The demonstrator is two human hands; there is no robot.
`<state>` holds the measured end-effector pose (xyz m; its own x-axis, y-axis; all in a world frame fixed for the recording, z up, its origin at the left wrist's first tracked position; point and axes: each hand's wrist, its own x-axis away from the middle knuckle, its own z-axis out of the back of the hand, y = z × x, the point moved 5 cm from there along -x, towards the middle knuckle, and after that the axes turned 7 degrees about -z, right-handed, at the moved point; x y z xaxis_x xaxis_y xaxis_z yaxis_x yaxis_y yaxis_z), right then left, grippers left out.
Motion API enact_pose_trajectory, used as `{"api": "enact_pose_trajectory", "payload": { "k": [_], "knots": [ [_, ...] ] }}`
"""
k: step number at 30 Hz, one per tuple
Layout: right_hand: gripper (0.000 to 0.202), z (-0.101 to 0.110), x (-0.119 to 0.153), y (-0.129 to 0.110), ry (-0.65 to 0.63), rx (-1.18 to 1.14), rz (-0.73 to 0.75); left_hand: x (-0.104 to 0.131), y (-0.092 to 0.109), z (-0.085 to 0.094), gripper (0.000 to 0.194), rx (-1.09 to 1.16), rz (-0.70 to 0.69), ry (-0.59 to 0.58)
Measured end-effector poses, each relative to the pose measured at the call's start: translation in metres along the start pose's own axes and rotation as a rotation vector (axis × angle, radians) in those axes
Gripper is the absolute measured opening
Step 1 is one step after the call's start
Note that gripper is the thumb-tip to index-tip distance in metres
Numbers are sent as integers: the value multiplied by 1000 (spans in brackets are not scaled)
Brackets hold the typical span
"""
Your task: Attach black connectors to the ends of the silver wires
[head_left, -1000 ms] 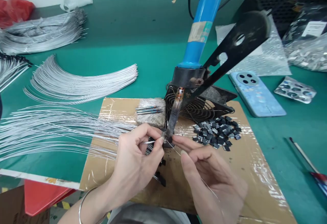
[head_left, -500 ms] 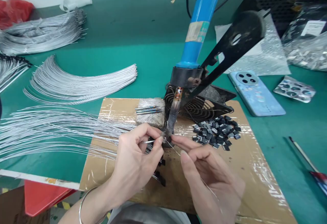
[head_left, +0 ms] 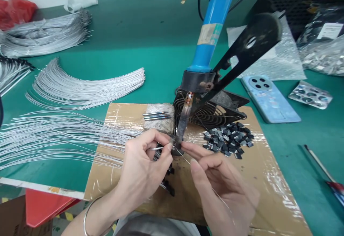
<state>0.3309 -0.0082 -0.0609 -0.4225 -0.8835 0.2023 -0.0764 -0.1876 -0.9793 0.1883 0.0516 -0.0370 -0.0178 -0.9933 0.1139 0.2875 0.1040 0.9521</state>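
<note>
A blue-handled soldering iron (head_left: 204,51) is clamped in a black metal stand (head_left: 249,46), its tip pointing down between my hands. My left hand (head_left: 145,166) pinches a whitish wire (head_left: 156,149) just left of the tip; the wire's end is hidden by my fingertips. My right hand (head_left: 223,185) grips a thin strand of solder wire (head_left: 185,159), whose front end reaches the tip. Its index finger is close beside the iron. Black connectors (head_left: 168,187) on wires lie partly beneath my left hand. To the right is a pile of small black connectors (head_left: 228,139).
A cardboard sheet (head_left: 268,193) covers the green table. Behind the tip stands a black fan (head_left: 215,112). Bundles of white wires (head_left: 88,85) lie on the left. A blue phone (head_left: 271,99), a blister pack (head_left: 310,95) and plastic bags (head_left: 322,55) are on the right.
Both hands hold nearly the same pose at the iron tip. The whole view has shifted very slightly; nothing has been let go or picked up.
</note>
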Motion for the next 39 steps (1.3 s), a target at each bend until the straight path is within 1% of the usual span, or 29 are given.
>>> {"api": "enact_pose_trajectory", "payload": {
  "k": [6,10,12,15,21,25,29,33,39],
  "knots": [
    [24,2,-2,1,-11,8,33,-1,-1,-1,12,8,17,-7],
    [22,4,-5,4,-80,45,141,0,-5,0,14,-26,47,-8],
    [21,4,-6,6,-103,48,168,-1,-6,-1,15,-37,48,-17],
    [21,5,-6,7,-108,46,170,-1,-4,-1,16,-41,43,-20],
    [23,4,-2,3,-56,15,111,0,-3,-1,16,-31,39,-18],
    [25,1,0,1,-21,-9,33,0,-4,-2,15,-17,43,-18],
    [24,-2,0,1,-19,-27,9,-1,-6,-2,15,-26,55,-24],
    [23,1,-1,3,-20,-19,27,-1,-6,-2,16,-46,52,-28],
    [21,2,-4,5,-86,36,138,0,-5,-2,16,-36,44,-27]
  ]
}}
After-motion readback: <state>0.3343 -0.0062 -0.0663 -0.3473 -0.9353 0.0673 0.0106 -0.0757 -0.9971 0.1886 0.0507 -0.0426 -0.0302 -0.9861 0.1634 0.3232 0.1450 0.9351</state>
